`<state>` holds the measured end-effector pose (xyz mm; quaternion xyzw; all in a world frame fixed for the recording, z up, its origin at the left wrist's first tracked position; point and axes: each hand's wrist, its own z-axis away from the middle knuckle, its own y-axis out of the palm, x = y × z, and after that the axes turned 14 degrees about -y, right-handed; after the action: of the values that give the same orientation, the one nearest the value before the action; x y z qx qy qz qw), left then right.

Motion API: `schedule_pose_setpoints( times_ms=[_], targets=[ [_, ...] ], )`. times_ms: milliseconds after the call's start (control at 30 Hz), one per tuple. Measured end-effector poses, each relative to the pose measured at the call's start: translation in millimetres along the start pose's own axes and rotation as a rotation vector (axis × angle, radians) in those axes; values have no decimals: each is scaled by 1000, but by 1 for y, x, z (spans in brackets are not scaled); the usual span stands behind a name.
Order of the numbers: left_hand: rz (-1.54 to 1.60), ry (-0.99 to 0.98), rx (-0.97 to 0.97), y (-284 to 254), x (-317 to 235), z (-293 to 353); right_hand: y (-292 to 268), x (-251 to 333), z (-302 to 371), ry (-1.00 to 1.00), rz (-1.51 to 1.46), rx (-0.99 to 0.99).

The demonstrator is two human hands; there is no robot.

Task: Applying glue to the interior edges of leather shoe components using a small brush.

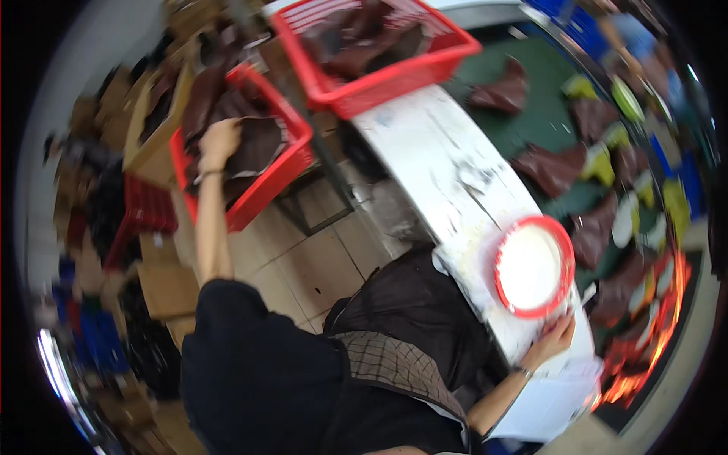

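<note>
My left hand (220,142) is stretched out over a red plastic basket (274,184) at the left. Its fingers are closed on the edge of a dark brown leather piece (258,145), one of several heaped in there. At the lower right, my right hand (556,339) rests by the edge of a long white bench (447,155), fingers curled together; what they hold, if anything, is not clear. Just beyond it stands a round red-rimmed tub (533,265) with white stuff inside.
A second red basket (394,85) of brown pieces sits at the bench's far end. Along the right runs a green conveyor belt (500,133) carrying brown leather pieces (553,168) and yellow-green ones. An orange glow shows at its near end. Cardboard boxes (163,288) and a red stool (148,208) stand left.
</note>
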<state>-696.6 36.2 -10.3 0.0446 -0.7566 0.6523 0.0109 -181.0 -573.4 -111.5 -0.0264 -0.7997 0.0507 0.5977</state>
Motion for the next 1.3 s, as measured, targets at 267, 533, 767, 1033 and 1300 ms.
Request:
schedule_pose_setpoints(
  times_ms=[267, 533, 767, 1033, 1300],
  targets=[
    [781, 380, 0, -163, -74, 133, -4, 85, -12, -418, 439, 354],
    [718, 785, 307, -80, -289, 228, 7, 131, -9, -614, 955, 552],
    [906, 937, 734, -31, -351, 173, 2, 130, -1, -483, 759, 461],
    [923, 956, 1023, -126, -340, 213, -5, 111, -4, -407, 559, 338],
    [653, 1103, 1389, -174, -333, 256, 47, 157, -41, -850, 258, 512]
  ],
)
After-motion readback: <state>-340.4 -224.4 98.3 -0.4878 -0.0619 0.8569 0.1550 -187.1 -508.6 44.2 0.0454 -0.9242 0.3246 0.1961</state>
